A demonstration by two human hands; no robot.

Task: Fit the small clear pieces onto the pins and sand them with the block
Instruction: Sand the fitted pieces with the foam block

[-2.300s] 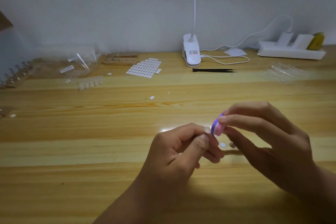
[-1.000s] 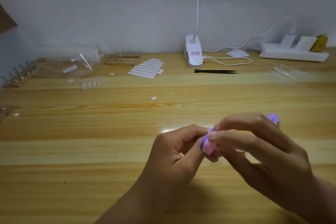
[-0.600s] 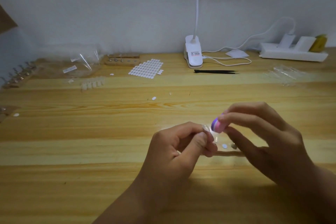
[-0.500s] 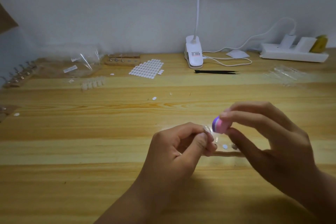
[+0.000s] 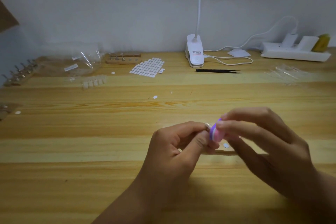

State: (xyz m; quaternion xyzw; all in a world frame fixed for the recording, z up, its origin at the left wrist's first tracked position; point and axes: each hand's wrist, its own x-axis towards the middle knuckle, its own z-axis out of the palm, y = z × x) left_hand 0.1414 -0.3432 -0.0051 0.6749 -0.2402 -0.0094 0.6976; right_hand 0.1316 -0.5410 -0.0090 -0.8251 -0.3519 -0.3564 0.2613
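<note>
My left hand (image 5: 179, 143) pinches a small clear piece (image 5: 207, 125) between thumb and forefinger; whether a pin sits under it is hidden by the fingers. My right hand (image 5: 261, 143) grips a pink and purple sanding block (image 5: 216, 132) and holds its purple face against that piece. A small white oval sticker (image 5: 225, 145) lies on the wooden table (image 5: 91, 142) just below the block. More clear pieces (image 5: 94, 82) stand in a row at the back left.
At the back: wooden pin holder (image 5: 123, 59), sheet of white oval stickers (image 5: 148, 67), plastic bags (image 5: 80, 60), clip lamp (image 5: 195, 51), black tweezers (image 5: 217, 71), power strip (image 5: 294, 52). A rack of pins (image 5: 20, 74) stands far left. Clear strips (image 5: 287, 73) lie at right.
The block in my right hand has come down and left, back against the clear piece. My left hand has stayed in place with its pinch unchanged.
</note>
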